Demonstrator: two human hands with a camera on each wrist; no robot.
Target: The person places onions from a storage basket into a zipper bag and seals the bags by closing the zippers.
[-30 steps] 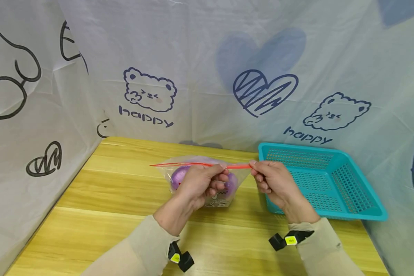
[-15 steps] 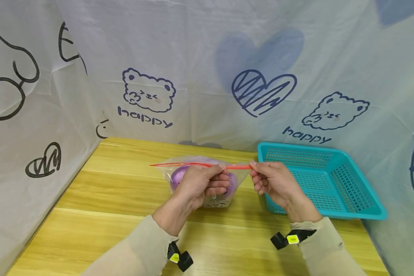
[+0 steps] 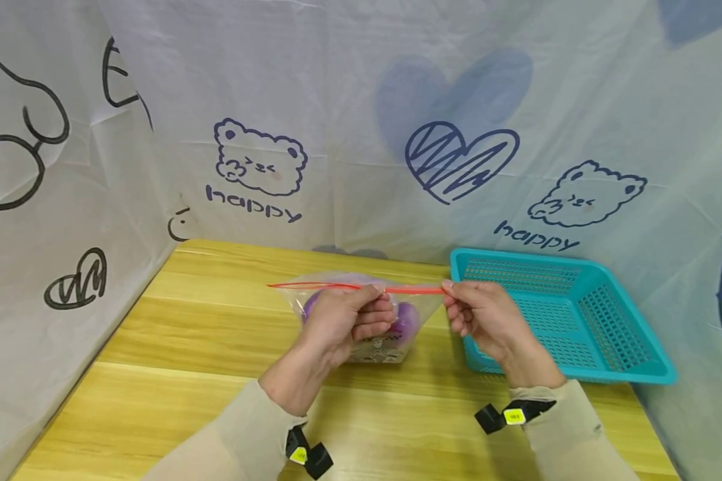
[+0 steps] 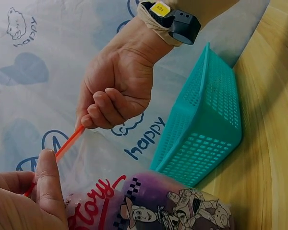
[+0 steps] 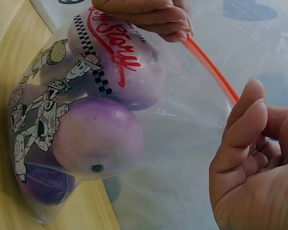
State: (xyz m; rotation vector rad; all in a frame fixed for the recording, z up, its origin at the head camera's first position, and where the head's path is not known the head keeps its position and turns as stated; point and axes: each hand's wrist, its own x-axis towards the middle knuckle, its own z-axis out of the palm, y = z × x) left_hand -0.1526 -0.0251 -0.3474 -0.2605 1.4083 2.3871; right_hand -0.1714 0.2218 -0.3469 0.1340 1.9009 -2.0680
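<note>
Left hand (image 3: 343,319): pinches red zip strip (image 3: 415,290), slid slightly toward right hand (image 3: 478,314).
Right hand: pinches strip's end, unmoved.
Bag (image 3: 391,331): hangs below both grips.

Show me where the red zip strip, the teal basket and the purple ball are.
red zip strip (image 3: 412,290), head view, stretch between both hands.
teal basket (image 3: 628,364), head view, near rim.
purple ball (image 5: 98,139), right wrist view, front surface inside bag.

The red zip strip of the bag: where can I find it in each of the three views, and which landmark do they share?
Head: the red zip strip runs level at centre, between the left hand and the right hand.
Left wrist: it slants at lower left, between the two hands.
Right wrist: it slants at upper right, from the left hand's fingertips to the right thumb.
Shared landmark: the bag with purple balls.
</note>
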